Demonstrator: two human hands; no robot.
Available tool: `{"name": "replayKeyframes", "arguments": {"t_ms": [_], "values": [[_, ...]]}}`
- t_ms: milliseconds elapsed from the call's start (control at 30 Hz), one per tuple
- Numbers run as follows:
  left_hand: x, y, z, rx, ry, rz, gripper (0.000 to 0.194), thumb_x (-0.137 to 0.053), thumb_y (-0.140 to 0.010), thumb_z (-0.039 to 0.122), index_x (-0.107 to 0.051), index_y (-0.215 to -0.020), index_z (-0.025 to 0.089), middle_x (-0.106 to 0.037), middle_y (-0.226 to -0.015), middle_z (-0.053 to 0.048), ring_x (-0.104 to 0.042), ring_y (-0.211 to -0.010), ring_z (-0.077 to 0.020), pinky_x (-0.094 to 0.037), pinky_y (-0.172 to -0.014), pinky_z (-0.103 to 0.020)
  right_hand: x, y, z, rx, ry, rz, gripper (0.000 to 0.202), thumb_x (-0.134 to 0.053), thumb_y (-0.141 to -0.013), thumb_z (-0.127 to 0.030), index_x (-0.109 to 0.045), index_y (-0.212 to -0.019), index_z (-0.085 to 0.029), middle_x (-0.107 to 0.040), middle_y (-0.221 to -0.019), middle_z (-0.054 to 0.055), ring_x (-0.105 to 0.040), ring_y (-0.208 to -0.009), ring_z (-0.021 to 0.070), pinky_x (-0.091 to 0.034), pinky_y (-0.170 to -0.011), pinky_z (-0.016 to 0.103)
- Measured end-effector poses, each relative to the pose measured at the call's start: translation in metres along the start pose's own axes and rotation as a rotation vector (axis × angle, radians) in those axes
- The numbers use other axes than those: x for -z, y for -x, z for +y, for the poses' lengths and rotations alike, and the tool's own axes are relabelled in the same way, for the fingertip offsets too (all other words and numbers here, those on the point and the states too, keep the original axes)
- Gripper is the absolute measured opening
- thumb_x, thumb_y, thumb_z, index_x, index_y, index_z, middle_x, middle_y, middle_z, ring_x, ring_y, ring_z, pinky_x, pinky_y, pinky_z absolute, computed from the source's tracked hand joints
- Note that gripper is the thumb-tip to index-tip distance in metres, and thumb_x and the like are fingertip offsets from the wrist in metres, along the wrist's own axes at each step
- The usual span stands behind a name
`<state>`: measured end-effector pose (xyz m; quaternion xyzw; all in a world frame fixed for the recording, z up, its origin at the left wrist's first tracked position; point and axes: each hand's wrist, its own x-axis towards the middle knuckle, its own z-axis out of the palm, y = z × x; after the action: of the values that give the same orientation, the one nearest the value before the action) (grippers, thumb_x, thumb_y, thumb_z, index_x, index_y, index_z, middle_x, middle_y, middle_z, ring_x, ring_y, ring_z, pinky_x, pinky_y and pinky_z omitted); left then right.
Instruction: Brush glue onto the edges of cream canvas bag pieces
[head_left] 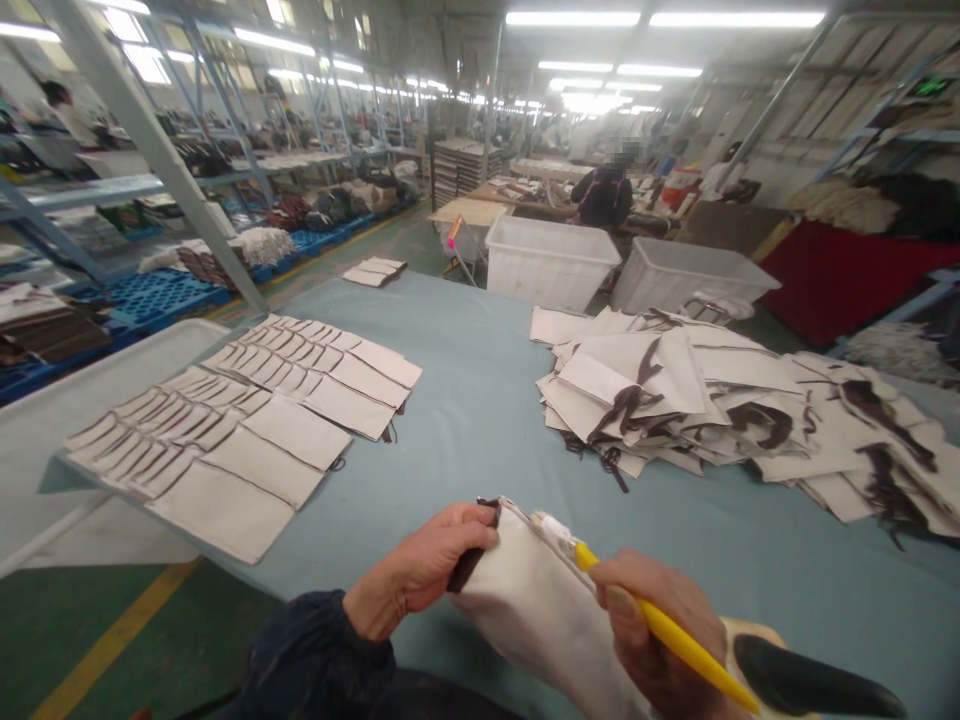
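My left hand (442, 560) pinches the dark-trimmed upper end of a cream fabric piece (525, 590) at the table's near edge. My right hand (652, 620) is closed around the yellow handle of a brush (660, 625), whose whitish tip lies against the piece's upper right edge. Some of the right fingers also seem to be at the piece's right side. Beside the right wrist is a black, rounded object (810, 680), partly cut off by the frame; what it belongs to is unclear.
Overlapping rows of cream pieces (255, 430) cover the table's left. A loose heap of cream pieces with dark straps (675, 390) spreads at the right. A small stack (375, 270) lies far back. White bins (551, 265) and a person (602, 195) are beyond the green-blue table (465, 400).
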<state>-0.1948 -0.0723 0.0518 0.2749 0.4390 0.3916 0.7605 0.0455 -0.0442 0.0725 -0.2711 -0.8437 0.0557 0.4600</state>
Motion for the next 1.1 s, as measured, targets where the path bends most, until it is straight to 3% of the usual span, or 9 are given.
{"name": "replayKeyframes", "arguments": {"t_ms": [133, 333, 500, 600, 733, 800, 867, 1100], "values": [[-0.004, -0.001, -0.001, -0.025, -0.056, 0.016, 0.028, -0.072, -0.067, 0.035, -0.072, -0.082, 0.012, -0.064, -0.070, -0.001, -0.050, -0.065, -0.0128, -0.034, -0.065, -0.025, -0.003, -0.005, -0.009, 0.022, -0.043, -0.025, 0.020, -0.049, -0.108, -0.020, -0.062, -0.093, -0.024, -0.069, -0.068, -0.003, -0.066, -0.055, 0.0117, -0.053, -0.057, 0.023], [-0.016, -0.002, -0.004, -0.062, -0.212, -0.020, 0.018, -0.063, -0.067, 0.030, -0.060, -0.078, 0.017, -0.056, -0.072, 0.004, -0.043, -0.066, -0.0107, -0.029, -0.062, -0.025, -0.032, -0.009, -0.015, -0.055, -0.113, 0.010, 0.021, -0.048, -0.108, -0.020, -0.062, -0.093, -0.023, -0.071, -0.072, 0.000, -0.068, -0.058, 0.0127, -0.056, -0.061, 0.022], [-0.013, -0.004, -0.008, -0.170, -0.354, 0.008, 0.011, -0.055, -0.073, 0.030, -0.055, -0.077, 0.019, -0.049, -0.072, 0.004, -0.040, -0.068, -0.0118, -0.030, -0.063, -0.026, -0.047, 0.003, -0.008, -0.340, -0.213, 0.202, 0.025, -0.048, -0.110, -0.029, -0.066, -0.093, -0.022, -0.063, -0.062, -0.004, -0.061, -0.050, 0.0118, -0.052, -0.051, 0.021], [-0.006, -0.008, -0.020, -0.383, -0.607, 0.091, 0.013, -0.048, -0.082, 0.022, -0.045, -0.069, 0.021, -0.046, -0.069, 0.003, -0.041, -0.068, -0.0127, -0.032, -0.064, -0.027, -0.048, 0.006, -0.004, -0.515, -0.313, 0.342, 0.026, -0.049, -0.110, -0.035, -0.066, -0.095, -0.021, -0.060, -0.060, -0.005, -0.059, -0.048, 0.0110, -0.050, -0.049, 0.020], [0.006, -0.013, -0.044, -0.887, -1.008, 0.201, 0.024, -0.042, -0.093, 0.009, -0.047, -0.074, 0.022, -0.057, -0.074, -0.001, -0.050, -0.070, -0.0155, -0.038, -0.066, -0.029, -0.037, 0.009, -0.004, -0.638, -0.297, 0.407, 0.031, -0.052, -0.109, -0.040, -0.066, -0.091, -0.019, -0.059, -0.055, -0.005, -0.056, -0.045, 0.0109, -0.047, -0.045, 0.019], [0.010, -0.014, -0.052, -1.102, -1.161, 0.237, 0.025, -0.041, -0.095, 0.004, -0.053, -0.082, 0.021, -0.062, -0.077, -0.004, -0.054, -0.072, -0.0173, -0.041, -0.066, -0.030, -0.030, 0.014, -0.005, -0.636, -0.266, 0.348, 0.030, -0.052, -0.109, -0.039, -0.066, -0.091, -0.020, -0.058, -0.055, -0.005, -0.056, -0.044, 0.0108, -0.046, -0.044, 0.018], [0.011, -0.014, -0.055, -1.222, -1.268, 0.270, 0.028, -0.040, -0.094, -0.001, -0.055, -0.087, 0.022, -0.063, -0.076, -0.004, -0.056, -0.072, -0.0182, -0.041, -0.065, -0.030, -0.023, 0.018, -0.007, -0.601, -0.222, 0.273, 0.027, -0.051, -0.109, -0.036, -0.066, -0.093, -0.020, -0.058, -0.056, -0.005, -0.056, -0.044, 0.0109, -0.046, -0.044, 0.019], [0.009, -0.016, -0.059, -1.260, -1.442, 0.374, 0.030, -0.039, -0.091, -0.004, -0.057, -0.088, 0.020, -0.062, -0.073, -0.004, -0.054, -0.068, -0.0186, -0.039, -0.063, -0.031, -0.017, 0.005, -0.035, -0.211, -0.004, 0.044, 0.023, -0.048, -0.108, -0.022, -0.062, -0.090, -0.024, -0.067, -0.063, -0.005, -0.065, -0.051, 0.0103, -0.050, -0.053, 0.020]]}}
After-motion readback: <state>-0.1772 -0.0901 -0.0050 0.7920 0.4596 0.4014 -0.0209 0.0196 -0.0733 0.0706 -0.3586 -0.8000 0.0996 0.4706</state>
